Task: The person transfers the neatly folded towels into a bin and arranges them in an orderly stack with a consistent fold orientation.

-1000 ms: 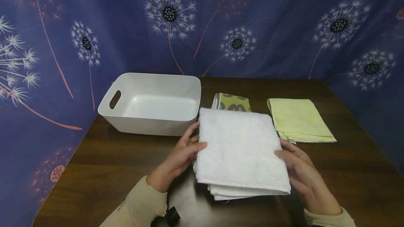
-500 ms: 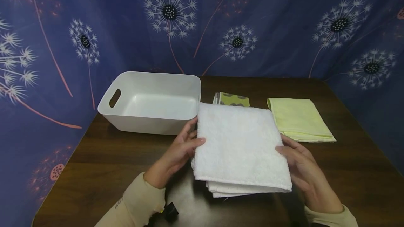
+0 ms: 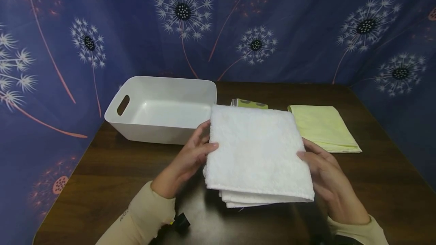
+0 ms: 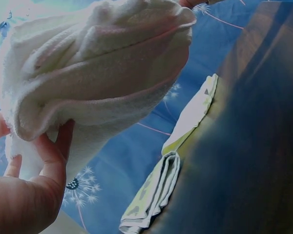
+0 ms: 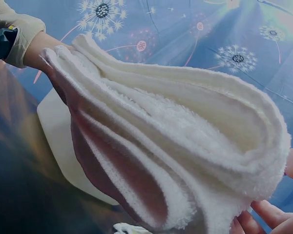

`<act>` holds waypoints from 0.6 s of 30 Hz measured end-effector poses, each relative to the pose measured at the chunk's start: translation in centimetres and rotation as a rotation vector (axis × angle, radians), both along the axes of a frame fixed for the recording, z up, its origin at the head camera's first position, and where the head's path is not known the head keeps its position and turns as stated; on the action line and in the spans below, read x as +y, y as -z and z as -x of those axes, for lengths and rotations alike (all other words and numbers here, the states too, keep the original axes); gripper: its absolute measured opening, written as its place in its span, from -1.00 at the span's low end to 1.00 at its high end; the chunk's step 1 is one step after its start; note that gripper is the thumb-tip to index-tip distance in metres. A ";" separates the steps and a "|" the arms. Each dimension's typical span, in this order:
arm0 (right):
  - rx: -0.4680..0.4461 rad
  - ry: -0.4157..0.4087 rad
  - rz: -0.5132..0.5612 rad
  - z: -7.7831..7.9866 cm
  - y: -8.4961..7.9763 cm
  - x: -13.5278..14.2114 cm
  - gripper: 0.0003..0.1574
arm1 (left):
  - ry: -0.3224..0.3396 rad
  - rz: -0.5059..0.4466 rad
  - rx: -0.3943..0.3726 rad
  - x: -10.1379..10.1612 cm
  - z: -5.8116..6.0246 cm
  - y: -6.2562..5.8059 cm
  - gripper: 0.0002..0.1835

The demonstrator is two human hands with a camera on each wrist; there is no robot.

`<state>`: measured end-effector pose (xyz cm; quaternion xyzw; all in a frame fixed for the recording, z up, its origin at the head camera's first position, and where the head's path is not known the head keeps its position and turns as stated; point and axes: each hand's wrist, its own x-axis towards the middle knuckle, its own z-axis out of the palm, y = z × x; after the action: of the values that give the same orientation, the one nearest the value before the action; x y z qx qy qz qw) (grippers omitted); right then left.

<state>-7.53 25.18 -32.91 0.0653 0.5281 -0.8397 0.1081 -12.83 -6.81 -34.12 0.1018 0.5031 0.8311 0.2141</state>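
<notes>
White bin (image 3: pixel 160 134): open-topped, set on the dark wooden counter (image 3: pixel 116 177). Left hand (image 3: pixel 190 158): fingers and thumb gripping the left edge of the white towel (image 3: pixel 255 150). The towel: fluffy, folded in layers, held up over the counter between both hands. Green patterned cloth (image 3: pixel 252 104): folded, largely hidden behind the towel in the head view. Right hand (image 3: pixel 330 180): fingers and thumb gripping the towel's right edge. Pale yellow cloth (image 3: pixel 323 126): folded flat on the counter.
</notes>
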 end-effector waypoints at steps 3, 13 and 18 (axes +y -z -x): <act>-0.012 0.002 0.008 0.1 -0.2 -0.1 -0.58 | 0.003 -0.001 0.009 -0.1 0.1 -0.2 -0.26; -0.005 -0.010 0.065 0.2 -0.9 -0.4 -0.56 | 0.013 -0.006 0.031 -0.5 0.3 -0.9 -0.27; 0.005 -0.007 0.059 0.2 -1.1 -0.5 -0.57 | 0.020 -0.008 0.044 -0.6 0.5 -1.0 -0.28</act>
<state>-7.71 24.63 -31.77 0.0580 0.5038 -0.8546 0.1117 -13.35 -7.46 -33.10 0.1258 0.5034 0.8284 0.2108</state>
